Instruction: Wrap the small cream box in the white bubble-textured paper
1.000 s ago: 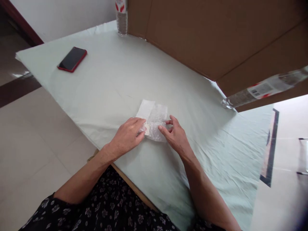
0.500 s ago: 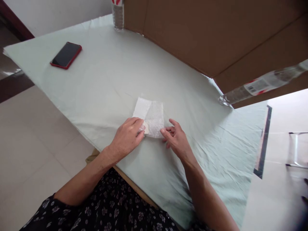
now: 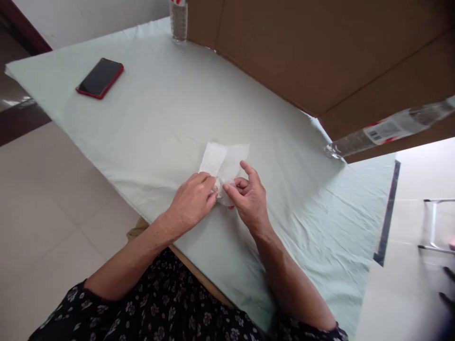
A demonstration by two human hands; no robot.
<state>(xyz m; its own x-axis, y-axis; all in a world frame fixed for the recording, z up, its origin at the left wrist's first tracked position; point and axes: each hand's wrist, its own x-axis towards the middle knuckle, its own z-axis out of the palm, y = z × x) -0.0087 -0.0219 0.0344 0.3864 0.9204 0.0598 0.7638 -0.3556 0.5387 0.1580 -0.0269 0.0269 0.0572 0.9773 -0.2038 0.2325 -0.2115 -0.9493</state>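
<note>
A white paper sheet (image 3: 222,158) with a piece of clear bubble wrap on its near end lies on the pale green tablecloth (image 3: 159,113). My left hand (image 3: 192,201) rests on the sheet's near left corner, its fingers curled and pinching the wrap. My right hand (image 3: 247,196) sits against it from the right, thumb and fingers pinched on the same bundle at the sheet's near edge. What is inside the wrap is hidden by my fingers.
A red-cased phone (image 3: 100,77) lies at the far left of the cloth. A large brown cardboard sheet (image 3: 320,52) stands at the back right. One clear plastic bottle (image 3: 178,21) stands at the back; another (image 3: 384,132) shows at the right.
My right hand has moved left and closed in on the bundle next to my left hand. The bubble wrap has been gathered toward my hands, which uncovers more of the white sheet.
</note>
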